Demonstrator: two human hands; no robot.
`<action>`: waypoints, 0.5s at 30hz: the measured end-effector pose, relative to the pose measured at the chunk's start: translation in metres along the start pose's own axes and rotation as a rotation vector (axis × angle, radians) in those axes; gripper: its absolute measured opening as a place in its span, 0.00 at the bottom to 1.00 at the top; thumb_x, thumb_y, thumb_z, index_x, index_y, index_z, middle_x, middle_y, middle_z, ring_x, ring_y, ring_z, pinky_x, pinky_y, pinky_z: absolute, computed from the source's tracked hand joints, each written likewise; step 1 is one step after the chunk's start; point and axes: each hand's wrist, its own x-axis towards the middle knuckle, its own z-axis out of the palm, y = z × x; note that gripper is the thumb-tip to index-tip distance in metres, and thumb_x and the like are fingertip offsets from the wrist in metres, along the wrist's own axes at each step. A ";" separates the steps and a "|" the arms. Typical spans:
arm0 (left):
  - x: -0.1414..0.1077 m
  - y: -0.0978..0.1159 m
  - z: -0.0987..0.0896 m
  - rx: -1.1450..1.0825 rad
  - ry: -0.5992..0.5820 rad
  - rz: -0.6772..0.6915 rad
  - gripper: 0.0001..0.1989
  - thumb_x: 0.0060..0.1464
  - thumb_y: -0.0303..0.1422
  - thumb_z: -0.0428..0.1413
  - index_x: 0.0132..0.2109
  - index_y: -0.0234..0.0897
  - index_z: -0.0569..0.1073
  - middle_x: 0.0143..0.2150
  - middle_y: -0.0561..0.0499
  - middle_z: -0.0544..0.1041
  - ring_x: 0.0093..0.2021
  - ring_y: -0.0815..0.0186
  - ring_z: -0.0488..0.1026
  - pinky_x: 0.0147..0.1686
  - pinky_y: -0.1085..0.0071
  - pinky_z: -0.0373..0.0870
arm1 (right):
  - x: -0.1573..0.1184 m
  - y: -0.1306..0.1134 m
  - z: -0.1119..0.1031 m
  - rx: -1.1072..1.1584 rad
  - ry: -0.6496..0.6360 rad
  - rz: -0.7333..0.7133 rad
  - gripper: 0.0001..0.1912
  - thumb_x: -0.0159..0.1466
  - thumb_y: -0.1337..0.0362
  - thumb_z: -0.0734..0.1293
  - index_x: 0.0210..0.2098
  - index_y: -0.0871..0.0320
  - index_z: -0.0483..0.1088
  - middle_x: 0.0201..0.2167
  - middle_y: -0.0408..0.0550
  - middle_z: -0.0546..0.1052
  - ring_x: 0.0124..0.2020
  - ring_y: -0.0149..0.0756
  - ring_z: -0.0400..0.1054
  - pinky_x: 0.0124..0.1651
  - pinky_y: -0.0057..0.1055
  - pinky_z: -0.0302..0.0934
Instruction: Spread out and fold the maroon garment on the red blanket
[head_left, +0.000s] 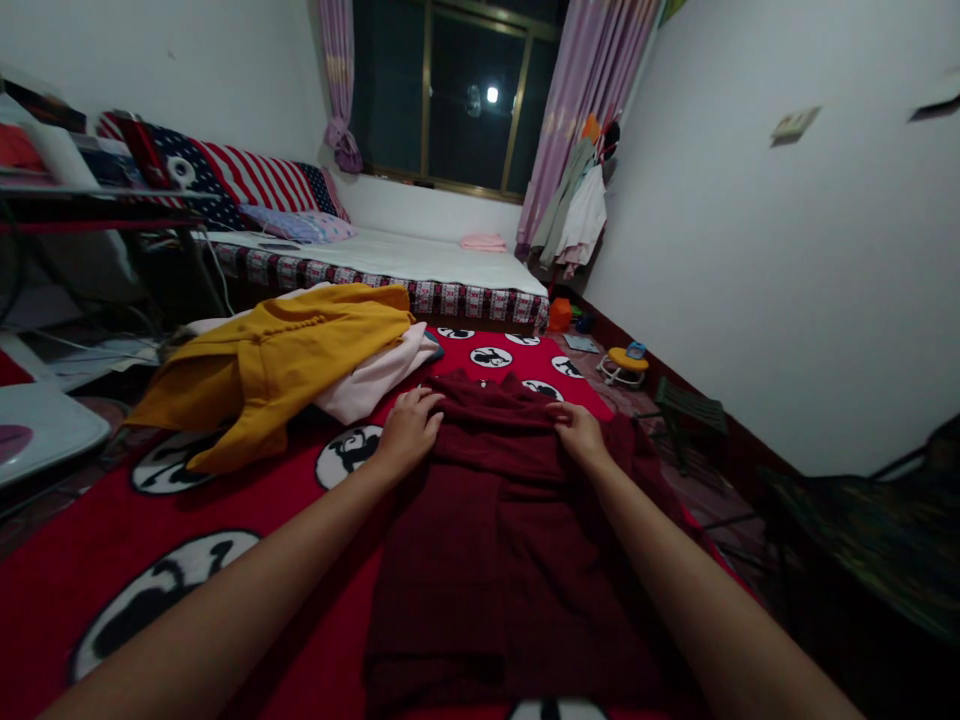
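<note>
A dark maroon garment (480, 560) lies spread over a red blanket (300, 590) with white and black round patterns. My left hand (409, 428) is closed on the garment's upper left side, near its far end. On the upper right side, my right hand (579, 432) pinches the same cloth between thumb and fingers. Folds run across the fabric between the two hands. Left of my left hand, a mustard yellow garment (300, 350) rests on top of pale pink clothing (375, 380).
A bed (405, 255) stands below the window at the back. At the left is a cluttered desk (97, 190). Along the right wall are a small yellow stool (628, 360), a green folding stool (690, 405) and a dark camouflage chair (862, 530).
</note>
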 end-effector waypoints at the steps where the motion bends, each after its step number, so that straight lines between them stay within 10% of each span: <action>1: 0.006 -0.001 0.001 0.022 -0.016 -0.010 0.15 0.57 0.33 0.50 0.48 0.40 0.76 0.52 0.45 0.73 0.54 0.55 0.67 0.56 0.60 0.62 | 0.003 0.002 0.001 -0.005 0.000 0.001 0.21 0.54 0.76 0.60 0.42 0.56 0.76 0.41 0.48 0.78 0.39 0.35 0.73 0.47 0.33 0.65; 15: 0.005 -0.004 -0.013 -0.143 -0.202 -0.012 0.11 0.44 0.35 0.62 0.39 0.42 0.78 0.37 0.51 0.79 0.37 0.60 0.74 0.39 0.68 0.68 | 0.011 0.004 0.000 -0.158 -0.094 -0.005 0.07 0.52 0.67 0.70 0.30 0.50 0.78 0.34 0.45 0.77 0.34 0.37 0.71 0.38 0.31 0.64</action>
